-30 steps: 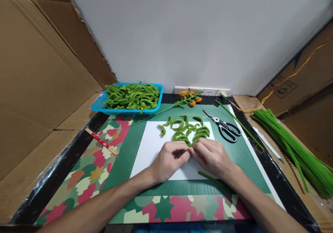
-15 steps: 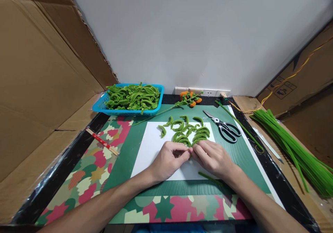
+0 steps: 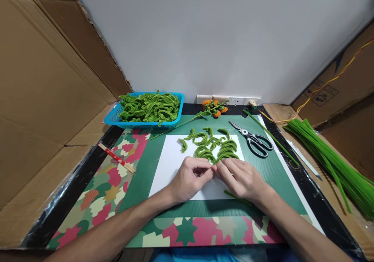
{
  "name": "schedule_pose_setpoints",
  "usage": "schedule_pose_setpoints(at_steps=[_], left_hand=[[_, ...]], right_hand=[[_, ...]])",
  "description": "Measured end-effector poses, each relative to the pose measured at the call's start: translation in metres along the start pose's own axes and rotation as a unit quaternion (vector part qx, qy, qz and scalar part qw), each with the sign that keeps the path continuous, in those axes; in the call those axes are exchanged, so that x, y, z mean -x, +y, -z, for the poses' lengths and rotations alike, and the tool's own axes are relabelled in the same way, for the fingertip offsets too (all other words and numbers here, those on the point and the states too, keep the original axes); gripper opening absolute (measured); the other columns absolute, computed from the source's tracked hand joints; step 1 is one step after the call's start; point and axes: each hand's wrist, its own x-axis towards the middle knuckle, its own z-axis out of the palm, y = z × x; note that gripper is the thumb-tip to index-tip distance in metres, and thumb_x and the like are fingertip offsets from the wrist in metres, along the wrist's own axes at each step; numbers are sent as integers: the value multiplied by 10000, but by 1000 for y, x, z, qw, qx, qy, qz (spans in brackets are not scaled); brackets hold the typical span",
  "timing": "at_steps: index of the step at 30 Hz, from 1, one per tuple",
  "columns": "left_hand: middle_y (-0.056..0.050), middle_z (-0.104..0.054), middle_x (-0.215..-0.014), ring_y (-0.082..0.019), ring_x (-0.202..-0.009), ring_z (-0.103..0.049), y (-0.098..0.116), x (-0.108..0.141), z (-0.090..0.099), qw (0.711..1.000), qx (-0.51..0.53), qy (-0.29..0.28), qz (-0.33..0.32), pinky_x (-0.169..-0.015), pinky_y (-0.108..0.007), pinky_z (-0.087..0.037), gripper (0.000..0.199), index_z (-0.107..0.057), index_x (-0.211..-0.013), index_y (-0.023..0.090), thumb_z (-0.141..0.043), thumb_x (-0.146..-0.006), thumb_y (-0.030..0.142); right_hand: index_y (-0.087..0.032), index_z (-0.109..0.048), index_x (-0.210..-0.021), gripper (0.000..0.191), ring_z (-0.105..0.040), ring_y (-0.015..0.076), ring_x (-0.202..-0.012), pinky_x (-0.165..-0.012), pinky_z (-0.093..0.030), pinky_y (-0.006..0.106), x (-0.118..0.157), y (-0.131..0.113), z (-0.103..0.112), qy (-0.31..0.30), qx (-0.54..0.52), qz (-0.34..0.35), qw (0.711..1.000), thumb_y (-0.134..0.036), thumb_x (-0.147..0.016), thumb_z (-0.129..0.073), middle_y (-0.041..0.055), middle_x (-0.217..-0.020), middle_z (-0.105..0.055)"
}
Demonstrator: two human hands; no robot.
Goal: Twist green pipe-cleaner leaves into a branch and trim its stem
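Resting low over a white sheet (image 3: 172,164), the left hand (image 3: 189,178) and the right hand (image 3: 241,178) meet fingertip to fingertip at the middle of the work mat. Both are curled, pinching between thumbs and forefingers a green pipe cleaner (image 3: 233,196); its pinched end is mostly hidden by the fingers, and its loose tail shows just near of the right hand, lying on the green mat (image 3: 146,176). On the near side of that mat runs a patterned border (image 3: 187,232) of red, green and cream shapes, which also climbs up the left side. Just beyond the fingertips, on the far half of the white sheet, lies a pile of bent green pieces (image 3: 212,145), curved like hooks and touching one another. To the right of the pile, black-handled scissors (image 3: 254,141) lie on the mat with blades shut, pointing far-left. Left of the sheet, a pair of wrapped chopsticks (image 3: 116,158) rests at a slant on the patterned area. Farther off on the left stands a blue basket (image 3: 175,121) heaped with more bent green pieces. Near the far wall lies a stem with orange blossoms (image 3: 214,109). Well to the right, off the mat, a bundle of straight green pipe cleaners (image 3: 330,162) stretches across brown cardboard.
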Motion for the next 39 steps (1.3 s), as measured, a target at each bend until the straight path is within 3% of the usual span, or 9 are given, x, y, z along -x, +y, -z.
schedule_pose_setpoints(at_steps=[3, 8, 14, 17, 21, 24, 33, 39], left_hand=[[-10, -570, -650, -138, -622, -472, 2, 0, 0, 1000, -3, -1, -8, -586, -292, -323, 365, -708, -700, 154, -590, -1019, 286], [12, -507, -643, -127, -609, -439, 2, 0, -5, 997, -59, 33, -47, -586, -282, -327, 327, -641, -680, 165, -580, -1000, 199], [20, -500, -675, -119, -602, -452, -3, 1, -5, 981, -162, 45, -96, -574, -269, -347, 271, -634, -753, 174, -573, -1016, 159], [20, -509, -680, -122, -597, -455, -6, 2, -4, 959, -232, 53, -154, -559, -275, -353, 232, -639, -780, 175, -581, -999, 128], [18, -536, -669, -138, -577, -465, -10, 4, -6, 904, -335, 69, -256, -533, -305, -336, 206, -621, -776, 186, -579, -957, 97], [19, -555, -667, -144, -563, -484, -9, 5, -7, 881, -359, 65, -301, -522, -320, -330, 202, -610, -771, 189, -577, -948, 97], [1, -635, -683, -142, -552, -552, -2, 6, -7, 883, -344, 33, -318, -523, -296, -375, 147, -677, -857, 167, -608, -978, 121], [-4, -640, -684, -132, -556, -528, -2, 7, -4, 900, -289, 55, -323, -537, -282, -392, 143, -669, -849, 166, -641, -953, 72]], right_hand=[[-156, -634, -945, 159, -523, 179, -621, -607, -435, 342, 0, -1, 0, -4, 11, 9, 1000, -109, -1067, -543, 9, -670, -556], [-194, -589, -809, 251, -510, 161, -621, -594, -412, 328, -2, 4, 1, -4, -23, -31, 999, -145, -1055, -581, 10, -687, -571], [-164, -645, -958, 139, -606, 179, -724, -672, -461, 319, -4, 9, 9, -39, -86, -45, 995, -126, -1057, -556, 58, -833, -681], [-167, -659, -993, 153, -596, 185, -736, -671, -453, 319, -7, 11, 18, -86, -122, -65, 987, -112, -1057, -532, 65, -865, -682], [-189, -687, -1016, 166, -591, 197, -780, -719, -458, 330, -12, 7, 35, -172, -188, -131, 958, -127, -1065, -541, 53, -870, -662], [-196, -691, -1040, 158, -602, 200, -820, -767, -455, 345, -11, -2, 45, -177, -227, -192, 938, -110, -1049, -559, 55, -923, -682], [-215, -703, -972, 152, -642, 201, -864, -770, -473, 321, 7, -21, 45, -124, -278, -332, 893, -78, -986, -639, 30, -920, -688], [-212, -724, -922, 135, -624, 214, -888, -744, -473, 316, 17, -24, 31, -137, -232, -355, 895, -87, -962, -696, 37, -906, -664]])
